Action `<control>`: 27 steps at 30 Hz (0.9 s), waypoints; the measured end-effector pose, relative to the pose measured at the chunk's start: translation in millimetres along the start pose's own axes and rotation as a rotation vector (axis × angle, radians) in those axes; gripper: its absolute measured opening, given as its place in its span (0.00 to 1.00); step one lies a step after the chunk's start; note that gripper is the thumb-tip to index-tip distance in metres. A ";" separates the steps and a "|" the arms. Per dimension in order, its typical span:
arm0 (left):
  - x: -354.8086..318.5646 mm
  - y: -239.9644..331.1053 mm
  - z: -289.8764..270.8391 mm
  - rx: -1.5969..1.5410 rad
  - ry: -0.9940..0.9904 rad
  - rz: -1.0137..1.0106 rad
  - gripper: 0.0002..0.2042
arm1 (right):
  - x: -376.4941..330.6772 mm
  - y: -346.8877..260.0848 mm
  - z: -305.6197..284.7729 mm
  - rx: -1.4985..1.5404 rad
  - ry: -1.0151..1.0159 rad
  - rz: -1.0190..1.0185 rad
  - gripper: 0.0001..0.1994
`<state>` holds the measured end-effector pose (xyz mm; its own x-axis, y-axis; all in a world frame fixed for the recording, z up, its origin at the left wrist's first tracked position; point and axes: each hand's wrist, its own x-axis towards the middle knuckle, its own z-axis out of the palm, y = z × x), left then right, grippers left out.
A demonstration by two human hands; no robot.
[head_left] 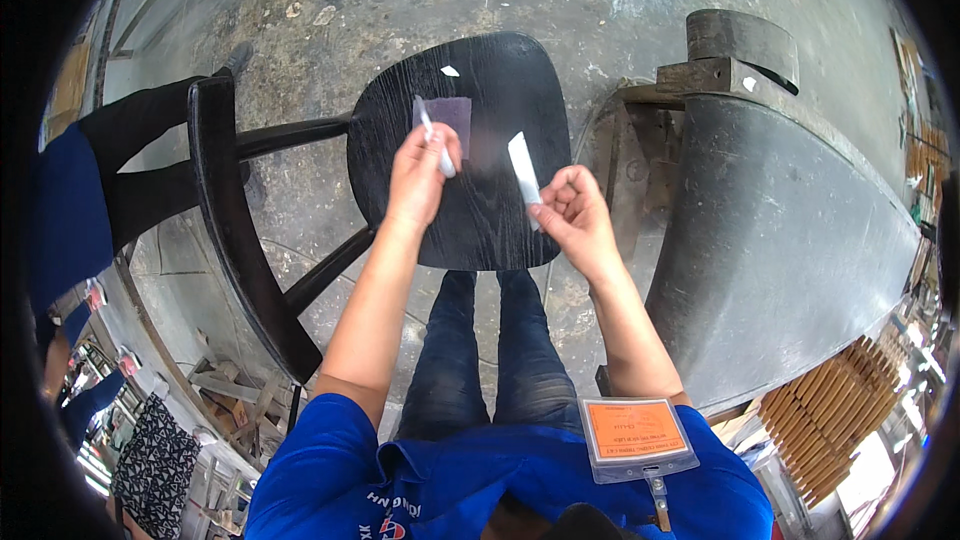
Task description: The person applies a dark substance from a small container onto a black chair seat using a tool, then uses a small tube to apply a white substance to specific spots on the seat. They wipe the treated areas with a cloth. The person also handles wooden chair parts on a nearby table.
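The left hand (420, 172) pinched a thin white stick-like thing (436, 145), perhaps a small tube or pen, between thumb and fingertips, its tip resting over a small translucent film square (447, 120) that lay flat near the far edge of the black chair seat (480, 210). The right hand (572, 215) was curled shut around the lower end of a narrow white strip (523, 168), which stood up tilted above the seat's right half, apart from the film.

Both strip and film looked very light and thin, so I judged they would flex, flutter and slide easily on the smooth lacquered wood; the film seemed best held down flat at a corner or lifted by an edge, the strip pinched near one end as it was. The stick appeared rigid and easy to hold along its middle.

A tiny white scrap (450, 71) lay at the seat's far edge, well apart from the hands. The curved black chair back (235, 240) arched at the left, with another person's dark legs (140, 155) beyond it. A large dark metal machine body (780, 240) stood close at the right of the seat, and stacked wooden blocks (830, 410) sat lower right. Nothing lay between the hands and the film
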<state>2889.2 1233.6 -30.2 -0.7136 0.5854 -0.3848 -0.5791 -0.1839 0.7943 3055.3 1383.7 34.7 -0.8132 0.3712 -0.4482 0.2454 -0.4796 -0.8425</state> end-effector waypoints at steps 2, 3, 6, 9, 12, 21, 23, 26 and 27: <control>-10.7 3.9 20.5 0.001 -0.052 -0.003 0.08 | -0.3 3.7 9.8 -0.088 -0.039 -0.021 0.15; -15.4 6.5 28.0 0.022 -0.026 -0.053 0.07 | -1.2 4.2 13.8 -0.147 -0.061 -0.045 0.15; -22.8 15.6 41.9 0.054 0.032 -0.123 0.08 | -4.3 -0.1 20.2 -0.269 -0.093 0.013 0.14; -25.9 26.0 45.0 0.115 0.021 -0.149 0.10 | 0.5 -10.1 16.1 -0.173 -0.173 0.070 0.14; -27.3 32.4 45.5 0.151 -0.021 -0.148 0.15 | 21.0 -18.8 4.5 -0.533 -0.125 -0.208 0.24; -10.7 18.5 54.4 0.225 0.056 -0.262 0.21 | 53.6 -0.9 16.1 -1.075 -0.023 -0.995 0.21; -3.9 12.2 54.6 0.234 0.082 -0.221 0.21 | 59.5 2.9 15.4 -1.055 -0.003 -1.028 0.18; 9.8 0.9 45.0 0.149 0.098 -0.209 0.21 | 72.5 10.5 8.3 -1.018 0.085 -1.040 0.16; 16.5 -4.8 39.4 0.078 0.070 -0.164 0.21 | 78.6 14.0 4.0 -1.007 0.142 -1.023 0.14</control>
<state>2895.7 1275.2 -21.8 -0.6395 0.5453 -0.5419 -0.6598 -0.0275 0.7510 2992.7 1403.0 -11.1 -0.8135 0.3057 0.4947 -0.0921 0.7722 -0.6286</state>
